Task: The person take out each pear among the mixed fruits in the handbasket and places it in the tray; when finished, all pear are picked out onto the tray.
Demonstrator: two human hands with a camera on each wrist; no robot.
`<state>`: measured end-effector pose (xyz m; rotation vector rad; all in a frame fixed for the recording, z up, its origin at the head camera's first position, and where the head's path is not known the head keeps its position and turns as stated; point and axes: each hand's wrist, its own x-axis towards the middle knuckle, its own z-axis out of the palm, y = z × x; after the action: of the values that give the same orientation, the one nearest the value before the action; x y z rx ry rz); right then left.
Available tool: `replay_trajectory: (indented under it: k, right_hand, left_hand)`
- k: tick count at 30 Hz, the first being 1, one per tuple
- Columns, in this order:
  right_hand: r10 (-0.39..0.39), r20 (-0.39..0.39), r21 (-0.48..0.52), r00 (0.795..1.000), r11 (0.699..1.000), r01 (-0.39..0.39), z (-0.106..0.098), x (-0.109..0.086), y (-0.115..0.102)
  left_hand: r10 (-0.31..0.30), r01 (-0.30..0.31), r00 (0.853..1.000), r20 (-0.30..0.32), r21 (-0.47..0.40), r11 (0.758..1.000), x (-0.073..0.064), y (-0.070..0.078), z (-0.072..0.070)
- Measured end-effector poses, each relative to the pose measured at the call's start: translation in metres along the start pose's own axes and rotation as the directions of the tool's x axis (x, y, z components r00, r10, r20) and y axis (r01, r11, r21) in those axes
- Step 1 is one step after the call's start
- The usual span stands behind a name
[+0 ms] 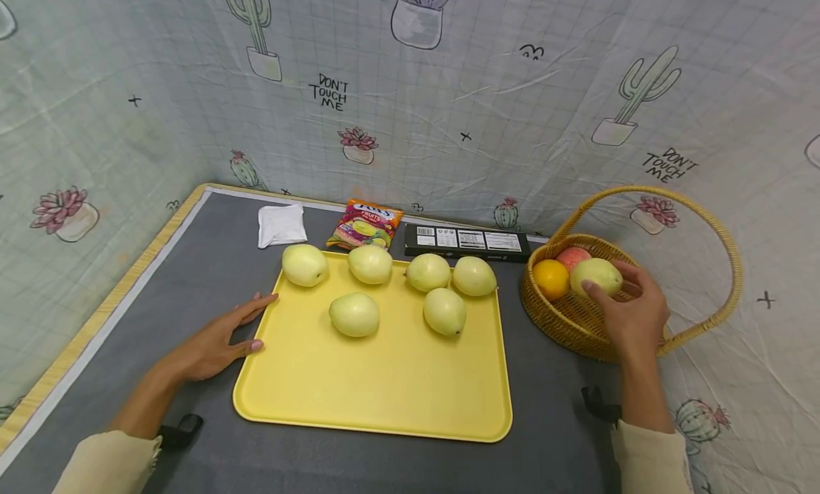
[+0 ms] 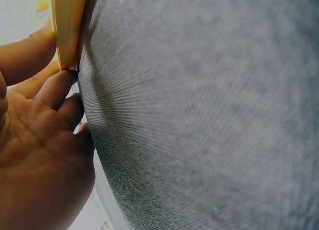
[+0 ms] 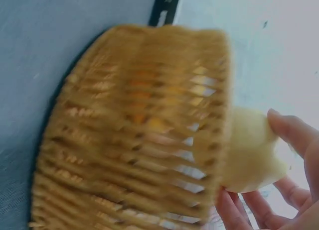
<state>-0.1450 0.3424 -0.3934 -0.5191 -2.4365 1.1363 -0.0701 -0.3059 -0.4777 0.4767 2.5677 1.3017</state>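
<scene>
My right hand (image 1: 634, 309) holds a pale yellow-green fruit (image 1: 597, 277) over the wicker basket (image 1: 564, 327), thumb on one side and fingers on the other. In the right wrist view the same fruit (image 3: 249, 150) shows just past the woven rim. An orange (image 1: 551, 279) and a reddish fruit (image 1: 572, 257) lie in the basket beside it. My left hand (image 1: 208, 346) touches the left edge of the yellow tray (image 1: 371, 401) with its fingers extended. Several similar pale fruits, among them one near the middle (image 1: 355, 314), lie on the tray.
Behind the tray are a white packet (image 1: 282, 226), a candy bag (image 1: 365, 225) and a long black box (image 1: 466, 242). The basket's tall handle (image 1: 733, 252) arches up on the right. A patterned cloth (image 1: 410, 102) hangs behind the grey table (image 1: 154, 280).
</scene>
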Motion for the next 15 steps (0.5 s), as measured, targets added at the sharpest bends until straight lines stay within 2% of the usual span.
replay_trajectory:
  k: [6, 15]
  right_hand:
    - [-0.126, 0.004, 0.054, 0.992, 0.991, 0.125, 0.001, -0.019, -0.022]
    - [-0.244, 0.023, 0.053, 0.97, 0.969, 0.242, 0.009, -0.043, -0.045]
  left_hand:
    - [0.004, -0.004, 1.0, -0.001, -0.008, 1.0, 0.0, 0.002, 0.0]
    - [0.004, -0.004, 1.0, -0.002, -0.002, 1.0, -0.001, 0.003, 0.0]
